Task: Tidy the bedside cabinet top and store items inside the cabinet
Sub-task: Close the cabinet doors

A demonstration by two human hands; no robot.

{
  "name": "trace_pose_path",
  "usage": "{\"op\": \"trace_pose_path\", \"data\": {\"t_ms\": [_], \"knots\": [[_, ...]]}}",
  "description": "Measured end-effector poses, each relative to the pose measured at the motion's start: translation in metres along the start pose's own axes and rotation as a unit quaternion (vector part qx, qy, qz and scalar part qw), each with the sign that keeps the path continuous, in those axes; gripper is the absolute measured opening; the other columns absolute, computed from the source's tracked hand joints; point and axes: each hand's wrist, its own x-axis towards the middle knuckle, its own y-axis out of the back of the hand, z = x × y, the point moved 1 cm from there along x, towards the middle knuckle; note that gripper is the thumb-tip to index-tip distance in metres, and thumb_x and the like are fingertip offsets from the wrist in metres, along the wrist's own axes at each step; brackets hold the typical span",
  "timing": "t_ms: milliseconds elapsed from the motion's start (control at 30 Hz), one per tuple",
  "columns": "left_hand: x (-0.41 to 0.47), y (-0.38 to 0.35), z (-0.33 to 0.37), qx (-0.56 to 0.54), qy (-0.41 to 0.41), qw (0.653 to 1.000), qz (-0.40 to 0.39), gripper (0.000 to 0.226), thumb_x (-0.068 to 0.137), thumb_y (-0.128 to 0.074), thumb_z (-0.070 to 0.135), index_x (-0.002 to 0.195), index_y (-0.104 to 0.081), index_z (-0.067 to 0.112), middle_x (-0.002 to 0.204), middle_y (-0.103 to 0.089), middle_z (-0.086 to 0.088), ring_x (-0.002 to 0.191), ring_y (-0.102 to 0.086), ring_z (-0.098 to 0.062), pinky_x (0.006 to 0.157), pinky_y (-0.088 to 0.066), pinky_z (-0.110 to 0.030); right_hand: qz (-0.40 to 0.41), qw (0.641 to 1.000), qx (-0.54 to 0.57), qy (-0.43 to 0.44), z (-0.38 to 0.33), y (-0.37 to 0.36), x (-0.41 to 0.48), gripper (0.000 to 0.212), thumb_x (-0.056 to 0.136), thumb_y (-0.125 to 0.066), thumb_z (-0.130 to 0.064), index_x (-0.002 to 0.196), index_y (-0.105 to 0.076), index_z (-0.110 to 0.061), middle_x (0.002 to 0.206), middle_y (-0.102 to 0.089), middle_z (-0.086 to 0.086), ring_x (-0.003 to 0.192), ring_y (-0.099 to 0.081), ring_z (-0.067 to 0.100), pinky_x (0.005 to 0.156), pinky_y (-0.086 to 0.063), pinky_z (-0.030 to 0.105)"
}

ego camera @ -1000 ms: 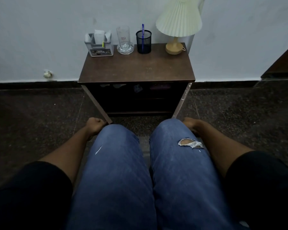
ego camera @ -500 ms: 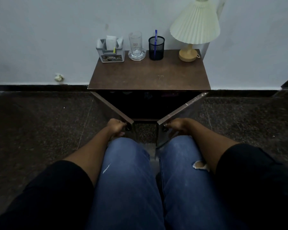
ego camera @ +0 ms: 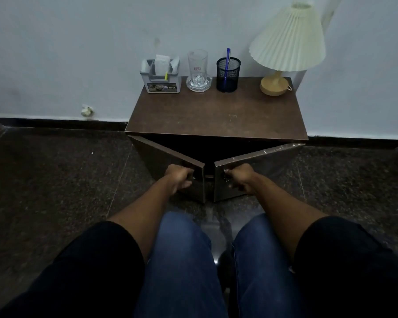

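A dark brown bedside cabinet (ego camera: 216, 115) stands against the wall. Along the back of its top sit a grey organiser box (ego camera: 161, 82) with papers, a clear glass (ego camera: 198, 70) on a glass coaster, a black mesh pen cup (ego camera: 228, 74) with a blue pen, and a cream pleated lamp (ego camera: 287, 40). My left hand (ego camera: 179, 177) grips the handle of the left door (ego camera: 170, 161). My right hand (ego camera: 239, 177) grips the handle of the right door (ego camera: 257, 161). Both doors stand partly open, their free edges close together. The inside is dark and hidden.
My knees in blue jeans (ego camera: 184, 260) fill the lower view, close to the doors. Dark speckled floor (ego camera: 55, 180) lies on both sides of the cabinet. A small crumpled white scrap (ego camera: 87, 110) lies by the skirting at the left.
Both doors have swung inward from wide open to nearly meeting. My hands moved forward and closer together with the handles. The view has shifted, with my knees lower in frame.
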Motion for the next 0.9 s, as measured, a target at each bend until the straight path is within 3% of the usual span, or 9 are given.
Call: {"op": "trace_pose_path", "data": {"t_ms": [100,200,300,467,567,767,900], "knots": [[0.010,-0.009,0.005,-0.050,0.003,0.999,0.000,0.010,0.093,-0.065,0.013,0.101,-0.065,0.006,0.108,-0.066,-0.018,0.076,-0.066,-0.023,0.062,-0.058,-0.025,0.013,1.000,0.019,0.009,-0.001,-0.005,0.014,0.019,0.098,-0.060,-0.023,0.086,-0.066,-0.010,0.068,-0.064,0.005,0.037,-0.055,0.011,0.040,-0.030,0.014],[0.022,-0.018,0.011,-0.097,0.003,0.995,0.011,0.010,0.092,-0.067,0.011,0.082,-0.064,0.011,0.102,-0.065,-0.017,0.071,-0.063,-0.019,0.061,-0.057,-0.023,0.032,0.998,0.053,0.021,-0.004,-0.013,0.034,0.026,0.097,-0.061,-0.025,0.093,-0.071,-0.002,0.078,-0.070,0.010,0.044,-0.061,0.013,0.042,-0.043,0.021],[0.032,-0.027,0.018,-0.127,0.005,0.991,0.031,0.012,0.090,-0.070,0.010,0.080,-0.063,0.009,0.099,-0.065,-0.018,0.075,-0.064,-0.023,0.071,-0.058,-0.029,0.066,0.992,0.108,0.026,-0.010,-0.021,0.050,0.026,0.095,-0.065,-0.025,0.083,-0.072,-0.003,0.088,-0.074,0.015,0.058,-0.067,0.021,0.068,-0.061,0.042],[0.049,-0.039,0.031,-0.148,0.007,0.987,0.064,0.015,0.086,-0.074,0.011,0.078,-0.061,0.011,0.099,-0.067,-0.019,0.082,-0.066,-0.028,0.066,-0.059,-0.030,0.108,0.984,0.141,0.030,-0.022,-0.028,0.065,0.024,0.095,-0.064,-0.025,0.077,-0.068,-0.010,0.090,-0.073,0.013,0.079,-0.073,0.027,0.078,-0.062,0.040],[0.059,-0.043,0.036,-0.160,0.015,0.985,0.064,0.014,0.086,-0.074,0.011,0.078,-0.062,0.010,0.099,-0.068,-0.020,0.088,-0.069,-0.032,0.073,-0.061,-0.033,0.125,0.981,0.143,0.033,-0.027,-0.029,0.071,0.025,0.096,-0.063,-0.025,0.076,-0.067,-0.011,0.087,-0.072,0.012,0.073,-0.071,0.024,0.070,-0.059,0.034],[0.066,-0.047,0.042,-0.167,0.011,0.983,0.077,0.017,0.085,-0.075,0.013,0.076,-0.061,0.011,0.093,-0.068,-0.020,0.084,-0.069,-0.031,0.074,-0.061,-0.035,0.119,0.980,0.152,0.038,-0.026,-0.030,0.079,0.028,0.095,-0.064,-0.028,0.073,-0.066,-0.010,0.072,-0.067,0.004,0.067,-0.068,0.021,0.080,-0.061,0.048],[0.068,-0.048,0.047,-0.159,0.005,0.982,0.098,0.017,0.082,-0.079,0.016,0.075,-0.064,0.011,0.095,-0.070,-0.019,0.090,-0.072,-0.033,0.074,-0.062,-0.037,0.122,0.979,0.159,0.040,-0.028,-0.028,0.076,0.028,0.094,-0.066,-0.026,0.069,-0.064,-0.014,0.072,-0.067,0.005,0.073,-0.067,0.021,0.082,-0.060,0.052]]}}
